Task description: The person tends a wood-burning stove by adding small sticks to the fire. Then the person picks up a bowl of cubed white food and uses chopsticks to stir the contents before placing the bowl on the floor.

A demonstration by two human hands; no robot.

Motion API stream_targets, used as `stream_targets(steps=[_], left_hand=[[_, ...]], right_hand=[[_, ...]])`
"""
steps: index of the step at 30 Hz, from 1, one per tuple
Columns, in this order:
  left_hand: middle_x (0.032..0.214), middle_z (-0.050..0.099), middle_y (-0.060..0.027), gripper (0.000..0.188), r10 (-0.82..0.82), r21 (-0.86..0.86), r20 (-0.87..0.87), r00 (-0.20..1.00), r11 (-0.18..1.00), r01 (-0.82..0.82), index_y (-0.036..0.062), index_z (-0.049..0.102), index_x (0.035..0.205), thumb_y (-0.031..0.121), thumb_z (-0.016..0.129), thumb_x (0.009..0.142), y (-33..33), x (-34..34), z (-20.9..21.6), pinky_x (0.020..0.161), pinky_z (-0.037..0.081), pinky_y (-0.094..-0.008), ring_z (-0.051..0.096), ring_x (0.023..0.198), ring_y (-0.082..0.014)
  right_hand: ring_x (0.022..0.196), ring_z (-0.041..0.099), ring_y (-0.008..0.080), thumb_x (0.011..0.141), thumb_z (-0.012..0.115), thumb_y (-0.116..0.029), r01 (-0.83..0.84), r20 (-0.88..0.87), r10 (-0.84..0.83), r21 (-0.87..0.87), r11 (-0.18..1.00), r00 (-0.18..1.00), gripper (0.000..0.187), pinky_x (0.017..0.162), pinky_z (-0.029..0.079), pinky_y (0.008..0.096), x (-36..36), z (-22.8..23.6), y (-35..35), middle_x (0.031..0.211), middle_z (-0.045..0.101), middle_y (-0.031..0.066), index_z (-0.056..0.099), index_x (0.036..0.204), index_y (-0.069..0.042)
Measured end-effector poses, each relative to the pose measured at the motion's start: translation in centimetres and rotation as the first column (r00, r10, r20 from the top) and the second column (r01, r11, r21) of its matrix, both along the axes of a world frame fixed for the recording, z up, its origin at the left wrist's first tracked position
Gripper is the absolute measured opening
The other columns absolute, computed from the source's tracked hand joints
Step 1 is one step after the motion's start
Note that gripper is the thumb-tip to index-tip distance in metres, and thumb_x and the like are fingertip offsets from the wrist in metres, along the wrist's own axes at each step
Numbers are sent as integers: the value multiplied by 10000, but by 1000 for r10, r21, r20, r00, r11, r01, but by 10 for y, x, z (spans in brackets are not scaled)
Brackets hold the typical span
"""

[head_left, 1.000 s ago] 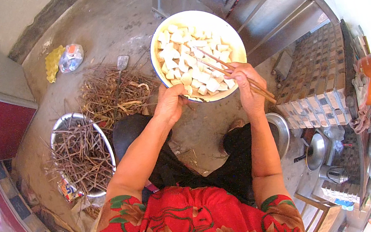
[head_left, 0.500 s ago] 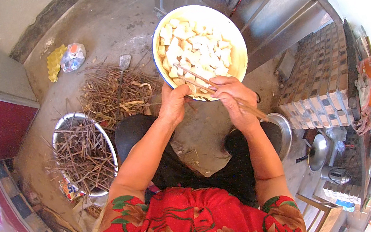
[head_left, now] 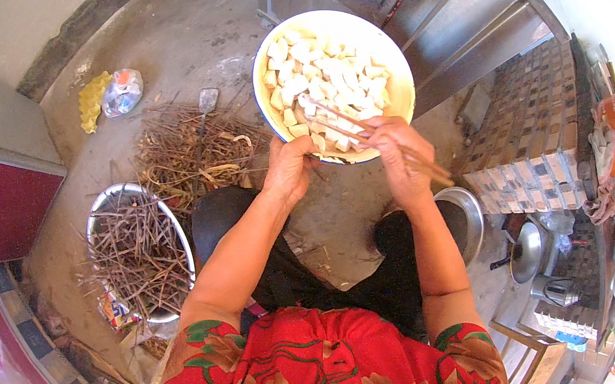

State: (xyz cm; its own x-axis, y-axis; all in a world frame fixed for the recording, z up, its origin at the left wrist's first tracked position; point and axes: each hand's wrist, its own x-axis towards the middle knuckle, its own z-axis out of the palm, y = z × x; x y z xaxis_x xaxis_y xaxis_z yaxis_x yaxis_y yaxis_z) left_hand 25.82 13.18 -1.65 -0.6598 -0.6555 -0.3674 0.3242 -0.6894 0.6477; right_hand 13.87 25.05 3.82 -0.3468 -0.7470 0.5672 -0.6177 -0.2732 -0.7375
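A cream enamel basin (head_left: 399, 81) with a blue rim is held out in front of me, partly filled with pale, cut chunks of food (head_left: 328, 77). My left hand (head_left: 292, 167) is closed on its near left rim, the thumb lying over the edge. In my right hand (head_left: 403, 157) is a pair of wooden chopsticks (head_left: 340, 120), gripped with the fingers wrapped round them. Their tips reach in among the chunks, and their thick ends stick out to the lower right of the hand.
Dry twigs (head_left: 189, 151) lie on the floor at left beside a small shovel (head_left: 208, 101). A white-rimmed tub (head_left: 186, 242) holds more twigs. A metal stove (head_left: 451, 27) stands beyond the basin. At right are a tiled brick block (head_left: 519, 134), a metal basin (head_left: 468, 205) and a pan (head_left: 529, 251).
My right hand has shifted slightly right and down, and the chopstick tips have moved right among the chunks. The left hand stays on the basin rim.
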Motion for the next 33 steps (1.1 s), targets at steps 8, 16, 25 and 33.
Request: stream_targets(steps=[8,16,25,33], left_hand=[[1090,552,-102,540,65,-15,-20,998,998,-65,11,407,1185,-44,474,652,-6,1,2,696,530,-405,581,942,-244],[1070,565,-86,518,178,-25,-49,983,984,-179,25,415,1172,-42,493,664,-9,4,6,648,514,-386,587,916,-223],[1070,575,-88,502,102,-94,-9,995,990,-102,23,436,1173,-33,520,681,-8,5,-2,635,507,-362,590,911,-215],[1089,567,-89,525,89,-73,3,996,993,-89,11,436,1181,-74,481,665,-11,6,-3,705,512,-352,582,949,-217]], right_hand=[[743,616,268,930,417,-272,180,398,-108,-149,972,911,334,562,570,357,-26,32,22,952,524,201,495,842,40],[646,595,200,902,490,-299,300,470,-339,159,941,815,345,546,548,288,-26,44,28,815,527,115,528,849,40],[724,604,217,899,497,-239,344,536,-292,3,939,792,288,587,567,328,-18,0,7,823,546,122,520,824,37],[754,610,241,906,492,-260,321,638,-188,-99,942,747,276,628,566,361,-25,-15,1,873,550,137,485,831,5]])
